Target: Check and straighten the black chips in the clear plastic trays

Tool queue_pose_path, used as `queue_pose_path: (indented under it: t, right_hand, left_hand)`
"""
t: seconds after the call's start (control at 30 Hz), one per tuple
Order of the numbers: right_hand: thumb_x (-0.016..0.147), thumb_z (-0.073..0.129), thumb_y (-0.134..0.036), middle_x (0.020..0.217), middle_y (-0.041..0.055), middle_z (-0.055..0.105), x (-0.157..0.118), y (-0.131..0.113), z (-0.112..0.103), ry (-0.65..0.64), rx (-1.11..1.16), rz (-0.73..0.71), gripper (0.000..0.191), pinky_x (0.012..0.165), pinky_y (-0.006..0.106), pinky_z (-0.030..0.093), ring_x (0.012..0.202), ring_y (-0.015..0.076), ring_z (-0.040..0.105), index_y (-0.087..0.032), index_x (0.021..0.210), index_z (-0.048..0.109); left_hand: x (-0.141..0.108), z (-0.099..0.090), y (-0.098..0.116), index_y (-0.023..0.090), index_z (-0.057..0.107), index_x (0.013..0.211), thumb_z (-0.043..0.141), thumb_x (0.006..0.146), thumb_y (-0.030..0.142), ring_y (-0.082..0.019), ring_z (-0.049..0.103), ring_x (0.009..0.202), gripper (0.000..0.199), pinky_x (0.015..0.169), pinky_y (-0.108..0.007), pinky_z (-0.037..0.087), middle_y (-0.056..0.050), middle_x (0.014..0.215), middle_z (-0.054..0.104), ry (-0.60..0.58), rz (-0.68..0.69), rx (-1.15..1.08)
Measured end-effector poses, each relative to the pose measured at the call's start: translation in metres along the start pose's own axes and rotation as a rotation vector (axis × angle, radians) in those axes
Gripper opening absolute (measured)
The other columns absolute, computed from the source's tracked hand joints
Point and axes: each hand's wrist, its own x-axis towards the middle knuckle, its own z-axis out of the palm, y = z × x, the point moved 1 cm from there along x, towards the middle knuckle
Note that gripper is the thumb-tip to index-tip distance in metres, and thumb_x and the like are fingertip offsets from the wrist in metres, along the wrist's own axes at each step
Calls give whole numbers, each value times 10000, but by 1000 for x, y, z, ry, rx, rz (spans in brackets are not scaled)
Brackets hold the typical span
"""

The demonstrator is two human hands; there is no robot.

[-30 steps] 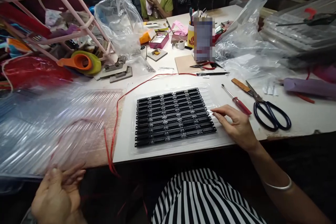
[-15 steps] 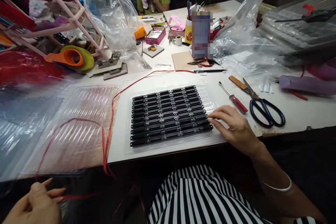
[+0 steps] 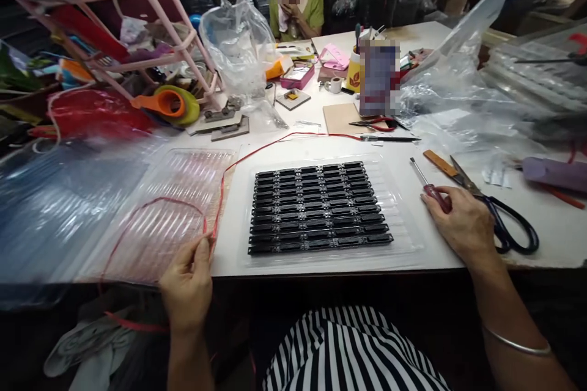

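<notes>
My left hand [image 3: 190, 269] pinches a thin red plastic strap [image 3: 220, 195] between thumb and fingers at the table's front edge. Part of the strap loops leftward, and another stretch runs across the tabletop behind the tray. My right hand [image 3: 463, 223] is closed about the handle of a red screwdriver [image 3: 431, 188], which lies on the table. Scissors [image 3: 509, 214] with dark blue handles lie partly beneath that hand. Between my hands, several black slotted strips [image 3: 321, 208] lie in rows on a clear plastic tray [image 3: 403, 220].
Ribbed clear plastic trays [image 3: 169, 208] lie at left. Behind stand a pink rack [image 3: 183, 43], a plastic bag [image 3: 238, 43] and a yellow cup [image 3: 354, 70]. Red-handled pliers [image 3: 380, 125] and a pen [image 3: 389, 138] lie beyond the strips. A person [image 3: 300, 6] sits opposite.
My left hand has risen from the lower left to the table edge, holding the strap. My right hand has left the strips' right ends and moved right onto the screwdriver. The view has shifted left.
</notes>
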Motion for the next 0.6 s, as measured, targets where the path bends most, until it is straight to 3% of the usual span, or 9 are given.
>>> queue_pose_path:
  t: [0.13, 0.3, 0.6]
  right_hand:
    - [754, 475, -454, 728, 106, 636, 1, -3, -5, -92, -56, 154, 371, 628, 354, 397, 676, 269, 571, -176, 932, 643]
    - [685, 468, -498, 625, 58, 570, 5, -2, -9, -160, 3, 301, 372, 575, 344, 367, 561, 239, 514, -211, 866, 620]
    - [685, 478, -480, 589, 59, 561, 4, 11, -6, -126, -51, 239, 431, 562, 361, 375, 546, 250, 519, -204, 957, 667]
  left_hand:
    - [-2, 12, -6, 152, 694, 922, 555, 810, 420, -186, 665, 799, 322, 768, -315, 527, -64, 861, 713, -84, -48, -140]
    - [-3, 27, 1, 160, 689, 954, 556, 836, 396, -166, 657, 809, 296, 783, -306, 522, -56, 871, 703, -128, -39, -249]
    - [-8, 43, -6, 178, 639, 1083, 515, 881, 357, -151, 625, 816, 297, 798, -320, 506, -52, 931, 668, -236, -36, -314]
